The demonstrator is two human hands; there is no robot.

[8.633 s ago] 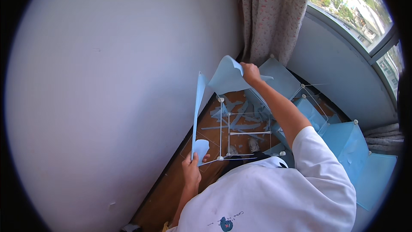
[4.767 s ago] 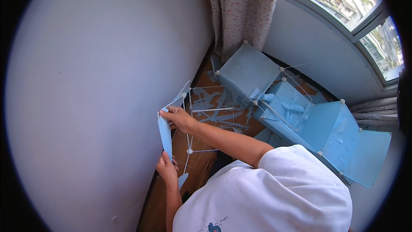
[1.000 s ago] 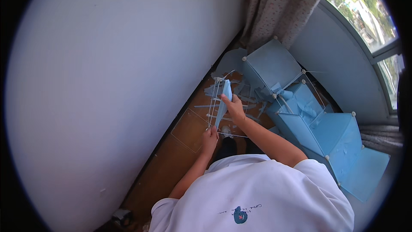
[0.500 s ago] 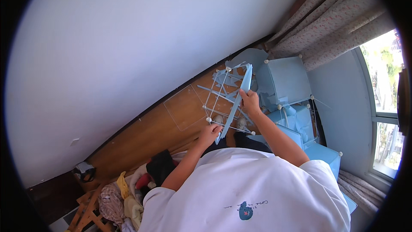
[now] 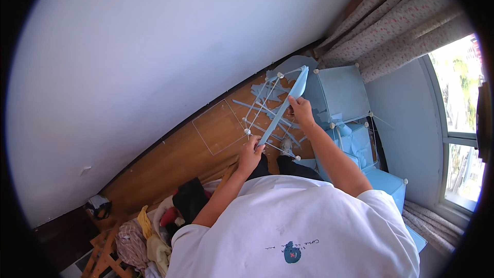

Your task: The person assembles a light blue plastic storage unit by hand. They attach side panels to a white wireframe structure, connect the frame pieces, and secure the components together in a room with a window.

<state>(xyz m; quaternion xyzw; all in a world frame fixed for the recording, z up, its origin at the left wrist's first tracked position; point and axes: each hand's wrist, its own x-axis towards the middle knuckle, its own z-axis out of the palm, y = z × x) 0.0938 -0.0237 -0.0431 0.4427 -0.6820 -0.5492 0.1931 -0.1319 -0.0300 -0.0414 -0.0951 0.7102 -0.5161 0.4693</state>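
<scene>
A narrow light-blue plastic panel (image 5: 297,89), seen nearly edge-on, slants across a wire frame of white rods with white round connectors (image 5: 247,131). My right hand (image 5: 301,111) grips this panel around its middle, thumb on top. At its near end, my left hand (image 5: 250,155) is closed with fingertips pinched on the panel's edge, close to one connector. The fingers' undersides are hidden. Beneath the frame, torn blue plastic pieces (image 5: 268,91) are scattered over the brown wooden floor.
To the right stand blue cube storage boxes (image 5: 343,92) with white corner connectors. A bare wire square (image 5: 213,141) lies on the floor at left. A white wall (image 5: 154,62) rises beyond. Piled clothes (image 5: 146,237) lie lower left; a patterned curtain (image 5: 396,25) hangs by the window.
The blue panel and the frame have shifted slightly away from me. My left hand has moved forward along with the panel's near end; my right hand has also shifted slightly forward, still gripping.
</scene>
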